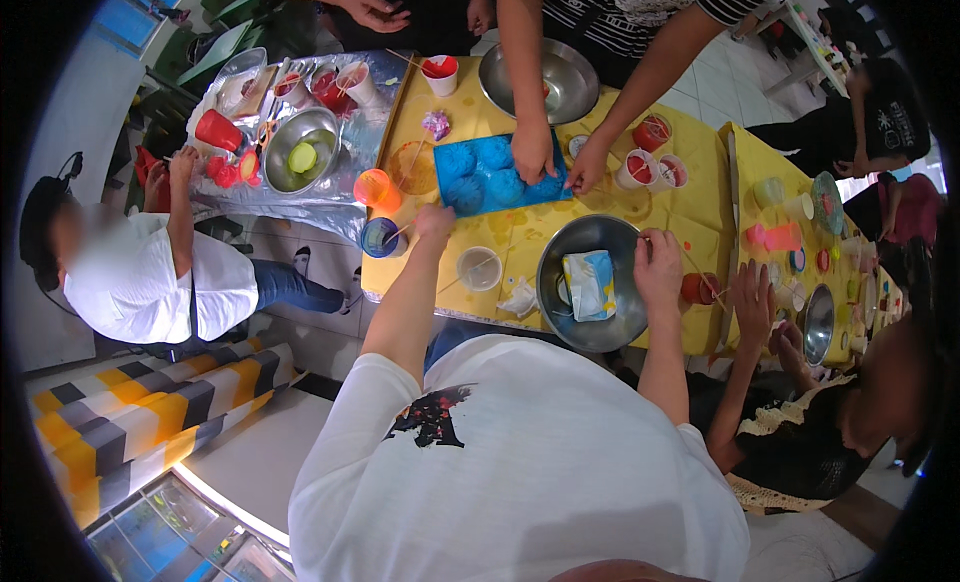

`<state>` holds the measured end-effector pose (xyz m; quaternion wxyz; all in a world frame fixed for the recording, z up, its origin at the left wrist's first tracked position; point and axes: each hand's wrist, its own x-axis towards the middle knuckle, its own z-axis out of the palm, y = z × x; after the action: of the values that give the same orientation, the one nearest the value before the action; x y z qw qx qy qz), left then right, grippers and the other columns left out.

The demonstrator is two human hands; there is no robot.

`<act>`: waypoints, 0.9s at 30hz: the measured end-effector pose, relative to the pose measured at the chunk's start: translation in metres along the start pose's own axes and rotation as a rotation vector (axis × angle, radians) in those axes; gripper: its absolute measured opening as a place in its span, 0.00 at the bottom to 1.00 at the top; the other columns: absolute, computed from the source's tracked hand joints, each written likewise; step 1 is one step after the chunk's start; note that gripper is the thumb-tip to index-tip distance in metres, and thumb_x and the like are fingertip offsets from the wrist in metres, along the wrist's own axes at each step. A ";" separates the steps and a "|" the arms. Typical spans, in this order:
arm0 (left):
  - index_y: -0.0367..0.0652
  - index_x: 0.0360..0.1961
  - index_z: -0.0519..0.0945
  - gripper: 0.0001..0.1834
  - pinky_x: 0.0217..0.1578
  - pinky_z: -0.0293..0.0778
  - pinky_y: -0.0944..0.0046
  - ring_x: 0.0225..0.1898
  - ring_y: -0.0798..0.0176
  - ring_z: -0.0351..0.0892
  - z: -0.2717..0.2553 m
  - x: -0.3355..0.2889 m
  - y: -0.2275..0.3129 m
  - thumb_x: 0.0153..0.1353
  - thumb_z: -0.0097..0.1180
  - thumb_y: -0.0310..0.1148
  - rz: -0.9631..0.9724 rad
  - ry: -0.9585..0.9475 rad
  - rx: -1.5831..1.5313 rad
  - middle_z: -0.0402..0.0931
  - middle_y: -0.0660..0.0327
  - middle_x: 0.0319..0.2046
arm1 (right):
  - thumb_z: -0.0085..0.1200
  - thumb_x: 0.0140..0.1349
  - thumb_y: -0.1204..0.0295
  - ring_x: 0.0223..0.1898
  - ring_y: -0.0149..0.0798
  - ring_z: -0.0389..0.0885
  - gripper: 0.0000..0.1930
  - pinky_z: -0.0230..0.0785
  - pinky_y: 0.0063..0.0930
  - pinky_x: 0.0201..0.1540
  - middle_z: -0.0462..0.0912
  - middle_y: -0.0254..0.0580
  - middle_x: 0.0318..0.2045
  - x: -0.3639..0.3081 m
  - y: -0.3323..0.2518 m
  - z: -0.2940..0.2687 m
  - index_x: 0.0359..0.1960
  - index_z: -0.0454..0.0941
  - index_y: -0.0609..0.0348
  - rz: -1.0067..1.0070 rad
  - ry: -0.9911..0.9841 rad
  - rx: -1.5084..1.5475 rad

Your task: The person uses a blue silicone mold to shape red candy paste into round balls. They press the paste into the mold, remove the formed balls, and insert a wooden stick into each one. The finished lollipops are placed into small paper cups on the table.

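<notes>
Toward the middle of the table lies a blue mold [492, 172] with rounded cavities. My left hand [433, 225] is closed at its near-left corner, beside the stick of a dark blue cup [383, 239]; which of them it grips is hidden. Over the right rim of a large metal bowl [551, 300], my right hand [658, 265] has its fingers pinched together, and what they hold does not show clearly. A blue-and-white soft packet [589, 285] rests in that bowl. Opposite me, another person's two hands reach to the mold, one pressing at its right part.
An orange cup [377, 191] and a clear cup [479, 269] stand near my left arm. Crumpled white tissue [518, 298] lies by my bowl. A red cup with a stick [701, 288] is right of my right hand. Another metal bowl [540, 80] stands far. People work on both sides.
</notes>
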<state>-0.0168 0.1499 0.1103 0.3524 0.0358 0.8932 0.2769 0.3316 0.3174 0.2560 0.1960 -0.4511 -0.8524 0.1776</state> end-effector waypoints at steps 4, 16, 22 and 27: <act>0.35 0.39 0.77 0.18 0.41 0.77 0.58 0.37 0.50 0.84 0.019 0.021 -0.025 0.54 0.55 0.40 0.131 0.203 0.036 0.82 0.47 0.32 | 0.52 0.60 0.71 0.43 0.50 0.75 0.06 0.69 0.41 0.43 0.75 0.46 0.36 0.002 -0.017 0.004 0.38 0.76 0.56 -0.066 -0.003 -0.004; 0.33 0.45 0.73 0.13 0.21 0.77 0.66 0.20 0.63 0.79 0.002 -0.021 0.017 0.60 0.55 0.27 0.099 0.130 -0.821 0.79 0.53 0.25 | 0.53 0.60 0.72 0.43 0.51 0.75 0.05 0.69 0.42 0.43 0.75 0.44 0.36 -0.038 0.009 -0.016 0.37 0.77 0.54 0.068 0.087 -0.055; 0.45 0.47 0.74 0.15 0.19 0.73 0.63 0.18 0.61 0.78 0.002 -0.024 0.020 0.57 0.52 0.23 0.229 0.078 -0.913 0.76 0.54 0.24 | 0.52 0.59 0.73 0.43 0.52 0.74 0.05 0.68 0.43 0.44 0.75 0.47 0.36 -0.061 0.020 -0.020 0.36 0.76 0.57 0.095 0.119 -0.016; 0.56 0.45 0.79 0.18 0.32 0.74 0.54 0.29 0.52 0.79 0.006 -0.019 0.010 0.56 0.50 0.22 0.498 0.341 -0.240 0.75 0.52 0.29 | 0.53 0.59 0.74 0.43 0.53 0.74 0.05 0.67 0.43 0.45 0.74 0.47 0.36 -0.074 0.027 -0.023 0.37 0.76 0.57 0.089 0.131 -0.030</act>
<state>-0.0004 0.1562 0.1235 0.1208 0.1643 0.8642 0.4599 0.3999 0.2725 0.2502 0.2366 -0.5021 -0.8193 0.1437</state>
